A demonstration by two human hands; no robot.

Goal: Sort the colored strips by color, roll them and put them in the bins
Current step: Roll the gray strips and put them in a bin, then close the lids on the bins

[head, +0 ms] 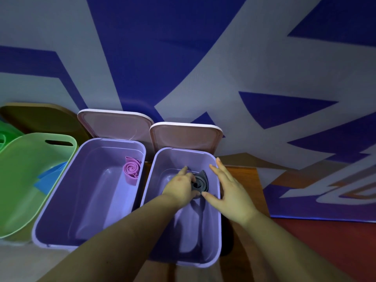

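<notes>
Grey, rolled strip material (198,183) is being placed in the right-hand lilac bin (213,231), near the bin's far end and close to its right wall. The roll is held on its left side by the left hand (181,185), whose fingers are curled around it. The right hand (227,188) is spread, with straight fingers; its palm lies over the bin's right rim and its thumb tip reaches the near edge of the roll. Whether the roll already rests on the bin floor cannot be told.

The step in hand is judged to be the deposit of the grey roll. One pink roll (132,168) is already seated in the left-hand lilac bin (61,231), against its far right wall. Both pink lids (114,123) are propped open behind the bins. Blue strips (50,177) are lying loose in the green basin (24,180) at the left and have not been rolled.

For the next move, the roll is to be released slowly, so that the coil is not sprung open; a loose outer flap is visible at its far side. Both hands are then to be withdrawn over the rim. A blue strip is to be taken from the basin afterwards, and a bin for blue will have to be chosen.
</notes>
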